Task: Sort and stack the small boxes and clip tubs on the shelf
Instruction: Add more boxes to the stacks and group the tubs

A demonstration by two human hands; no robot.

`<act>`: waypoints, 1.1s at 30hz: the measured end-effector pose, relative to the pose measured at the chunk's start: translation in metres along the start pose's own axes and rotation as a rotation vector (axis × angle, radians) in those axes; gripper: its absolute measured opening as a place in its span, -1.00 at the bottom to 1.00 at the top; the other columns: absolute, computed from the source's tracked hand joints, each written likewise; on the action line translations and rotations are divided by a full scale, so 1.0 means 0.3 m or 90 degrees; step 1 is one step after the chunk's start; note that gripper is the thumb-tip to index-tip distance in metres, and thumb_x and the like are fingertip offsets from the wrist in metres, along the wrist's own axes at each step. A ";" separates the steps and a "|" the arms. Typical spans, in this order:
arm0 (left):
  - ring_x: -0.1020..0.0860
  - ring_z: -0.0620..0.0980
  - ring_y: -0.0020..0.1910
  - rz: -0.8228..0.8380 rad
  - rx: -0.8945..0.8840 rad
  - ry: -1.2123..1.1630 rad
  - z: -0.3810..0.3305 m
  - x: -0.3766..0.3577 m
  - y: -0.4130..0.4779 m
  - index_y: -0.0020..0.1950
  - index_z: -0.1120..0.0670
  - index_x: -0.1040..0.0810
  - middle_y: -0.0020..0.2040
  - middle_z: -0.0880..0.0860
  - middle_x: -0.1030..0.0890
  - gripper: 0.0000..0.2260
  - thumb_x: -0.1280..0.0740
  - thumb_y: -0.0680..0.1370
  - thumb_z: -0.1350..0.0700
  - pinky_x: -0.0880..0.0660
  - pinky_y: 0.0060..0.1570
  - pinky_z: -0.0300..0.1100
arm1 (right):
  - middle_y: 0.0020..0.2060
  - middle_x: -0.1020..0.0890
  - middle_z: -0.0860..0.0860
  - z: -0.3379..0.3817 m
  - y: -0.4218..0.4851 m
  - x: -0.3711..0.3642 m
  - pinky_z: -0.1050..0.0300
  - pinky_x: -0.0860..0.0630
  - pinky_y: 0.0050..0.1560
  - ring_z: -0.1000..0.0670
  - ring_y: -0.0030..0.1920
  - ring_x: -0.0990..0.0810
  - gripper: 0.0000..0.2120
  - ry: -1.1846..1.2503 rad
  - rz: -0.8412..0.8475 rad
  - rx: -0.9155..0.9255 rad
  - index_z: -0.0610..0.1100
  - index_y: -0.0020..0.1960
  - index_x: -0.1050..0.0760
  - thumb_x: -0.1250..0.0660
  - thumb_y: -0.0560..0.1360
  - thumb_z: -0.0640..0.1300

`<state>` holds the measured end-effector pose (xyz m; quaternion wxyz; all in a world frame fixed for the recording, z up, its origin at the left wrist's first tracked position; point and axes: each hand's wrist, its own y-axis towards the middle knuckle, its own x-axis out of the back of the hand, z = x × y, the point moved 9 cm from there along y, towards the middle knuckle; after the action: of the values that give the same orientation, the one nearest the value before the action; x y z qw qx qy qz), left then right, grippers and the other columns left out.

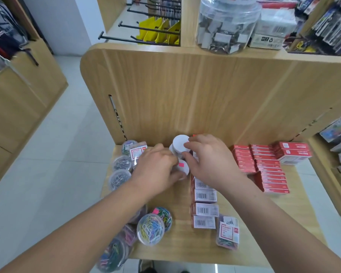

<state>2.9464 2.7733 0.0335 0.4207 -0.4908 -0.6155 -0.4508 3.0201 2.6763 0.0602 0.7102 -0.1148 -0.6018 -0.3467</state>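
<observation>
On the low wooden shelf (177, 241) both hands meet at a group of white-lidded tubs near the back panel. My left hand (156, 170) grips a front tub (183, 168) whose white lid carries a pink sticker. My right hand (209, 156) curls round the back tub (180, 143), which stands higher with another lid under it. A column of red-and-white small boxes (205, 209) with barcodes runs from the right hand toward the front edge. Clear tubs of silver clips (119, 176) sit at the left, and tubs of coloured clips (151, 228) at the front left.
Rows of red boxes (268, 170) fill the shelf's right side, with a stacked pair (294, 152) behind them. A rectangular clip box (227, 232) lies near the front. A large clear jar (224, 26) stands on the shelf above. White tiled floor lies to the left.
</observation>
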 end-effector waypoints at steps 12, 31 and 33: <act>-0.56 -0.06 -0.05 -0.151 0.256 -0.193 0.364 0.199 -0.315 0.06 -0.05 -0.71 -0.06 -0.14 -0.63 -0.81 -0.54 0.46 0.10 -0.50 -0.01 -0.14 | 0.01 -0.61 -0.10 0.085 0.025 -0.095 -0.30 -0.40 0.33 -0.21 0.06 -0.60 -0.66 -0.152 0.046 -0.005 -0.17 0.04 -0.62 -0.42 0.44 0.09; -0.45 -0.34 0.14 0.061 0.353 -0.245 0.177 0.007 -0.906 0.38 -0.35 -0.30 0.23 -0.37 -0.38 -0.31 -0.48 0.30 -0.32 -0.45 -0.02 -0.34 | 0.18 -0.53 0.24 0.390 -0.420 -0.140 0.08 -0.57 0.11 0.10 0.17 -0.57 -0.34 0.209 0.230 -0.045 0.12 0.32 -0.53 -0.47 0.26 0.30; -0.47 -0.31 0.18 0.020 0.370 -0.258 0.171 -0.028 -0.915 0.41 -0.34 -0.25 0.28 -0.38 -0.38 -0.32 -0.48 0.36 -0.23 -0.47 0.01 -0.30 | 0.28 -0.52 0.20 0.384 -0.437 -0.159 0.02 -0.58 0.14 0.04 0.23 -0.58 -0.31 0.196 0.228 -0.051 0.12 0.39 -0.47 -0.53 0.30 0.22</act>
<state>2.6738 2.7903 -0.0257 0.4190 -0.4394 -0.7814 -0.1439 2.8464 2.6639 0.0109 0.8386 -0.1939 -0.4420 -0.2524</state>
